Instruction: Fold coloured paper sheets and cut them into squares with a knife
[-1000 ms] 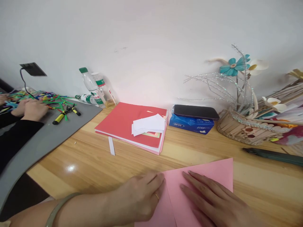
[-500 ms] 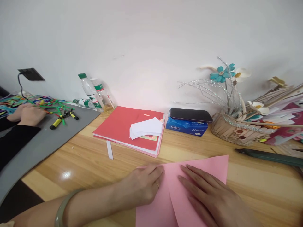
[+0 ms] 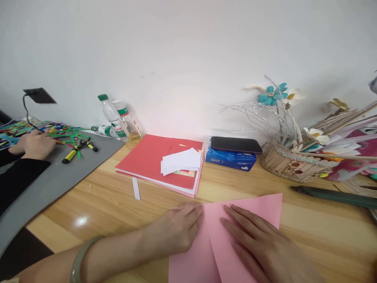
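A pink sheet of paper lies folded on the wooden table near the front edge, with a crease running down its middle. My left hand rests flat on the sheet's left part, fingers stretched out, a ring on one finger and a bangle on the wrist. My right hand lies flat on the folded right flap, fingers spread and pressing down. Neither hand holds anything.
Behind the sheet sits a red paper stack with white paper scraps, a white strip, a phone on a blue tissue pack, bottles, a craft basket and a dark tool. Another person's hands work at a grey mat.
The view has shifted slightly, so things sit a little lower and further left. My hands stay flat on the pink sheet, hardly moved.
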`<state>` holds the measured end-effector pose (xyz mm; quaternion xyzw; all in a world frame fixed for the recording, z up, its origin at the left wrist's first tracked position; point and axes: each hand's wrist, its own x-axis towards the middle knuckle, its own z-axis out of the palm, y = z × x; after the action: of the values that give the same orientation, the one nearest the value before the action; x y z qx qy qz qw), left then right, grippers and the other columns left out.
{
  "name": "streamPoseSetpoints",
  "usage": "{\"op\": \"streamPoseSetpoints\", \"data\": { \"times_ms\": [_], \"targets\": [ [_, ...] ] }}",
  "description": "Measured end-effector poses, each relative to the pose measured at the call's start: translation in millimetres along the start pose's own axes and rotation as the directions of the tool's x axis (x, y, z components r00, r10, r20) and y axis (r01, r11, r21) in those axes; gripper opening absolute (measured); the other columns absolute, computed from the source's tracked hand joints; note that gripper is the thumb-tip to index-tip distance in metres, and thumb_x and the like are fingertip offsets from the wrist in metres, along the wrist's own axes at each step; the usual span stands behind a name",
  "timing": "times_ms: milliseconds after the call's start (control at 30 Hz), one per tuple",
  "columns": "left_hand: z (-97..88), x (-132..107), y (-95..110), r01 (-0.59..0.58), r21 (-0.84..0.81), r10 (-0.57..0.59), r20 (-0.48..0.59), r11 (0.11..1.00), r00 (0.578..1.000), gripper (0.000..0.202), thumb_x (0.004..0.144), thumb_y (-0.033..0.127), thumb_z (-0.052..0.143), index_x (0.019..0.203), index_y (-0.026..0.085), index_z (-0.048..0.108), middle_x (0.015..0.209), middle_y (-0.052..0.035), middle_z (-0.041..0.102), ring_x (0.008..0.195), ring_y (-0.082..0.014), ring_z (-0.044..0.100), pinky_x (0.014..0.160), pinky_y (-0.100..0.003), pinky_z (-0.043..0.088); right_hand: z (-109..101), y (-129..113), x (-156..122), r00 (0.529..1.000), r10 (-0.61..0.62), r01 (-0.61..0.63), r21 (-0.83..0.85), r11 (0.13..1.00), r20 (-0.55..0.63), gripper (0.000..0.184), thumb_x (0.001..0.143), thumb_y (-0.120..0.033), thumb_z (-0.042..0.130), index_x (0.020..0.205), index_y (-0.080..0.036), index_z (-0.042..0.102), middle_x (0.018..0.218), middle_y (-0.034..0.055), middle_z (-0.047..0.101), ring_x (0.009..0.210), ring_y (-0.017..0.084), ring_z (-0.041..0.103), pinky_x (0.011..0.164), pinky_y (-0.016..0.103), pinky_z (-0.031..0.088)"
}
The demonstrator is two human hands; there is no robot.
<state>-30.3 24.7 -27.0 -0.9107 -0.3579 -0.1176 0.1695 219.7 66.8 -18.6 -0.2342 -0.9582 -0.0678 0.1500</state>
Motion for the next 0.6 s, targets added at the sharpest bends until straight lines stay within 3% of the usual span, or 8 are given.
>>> {"op": "streamPoseSetpoints", "data": {
  "times_ms": [500, 600],
  "targets": [
    [0.8, 0.7, 1.4, 0.009, -0.003, -0.010, -0.137, 1.000, 0.991, 0.032, 0.088, 0.004, 0.031, 0.100, 0.002, 0.060, 0.101, -0.0144, 0.066, 0.096, -0.0216, 0.060, 0.074, -0.027, 0.053, -1.4, -0.3, 2.8, 0.999, -0.044, 0.046, -0.099, 0.994, 0.031, 0.040, 0.086, -0.027, 0.046, 0.124, -0.020, 0.054, 0.130, 0.0052, 0.049, 0.116, 0.022, 0.049, 0.085, 0.036, 0.052],
    [1.6, 0.1, 1.3, -0.009, 0.014, 0.010, -0.123, 1.000, 0.992, 0.030, 0.088, 0.004, 0.033, 0.100, 0.002, 0.061, 0.102, -0.0154, 0.065, 0.098, -0.0226, 0.060, 0.075, -0.029, 0.053, -1.6, -0.6, 1.7, 0.999, -0.035, 0.039, -0.092, 0.995, 0.039, 0.040, 0.086, -0.027, 0.046, 0.124, -0.020, 0.053, 0.131, 0.0055, 0.049, 0.117, 0.022, 0.049, 0.086, 0.036, 0.052]
  ]
}}
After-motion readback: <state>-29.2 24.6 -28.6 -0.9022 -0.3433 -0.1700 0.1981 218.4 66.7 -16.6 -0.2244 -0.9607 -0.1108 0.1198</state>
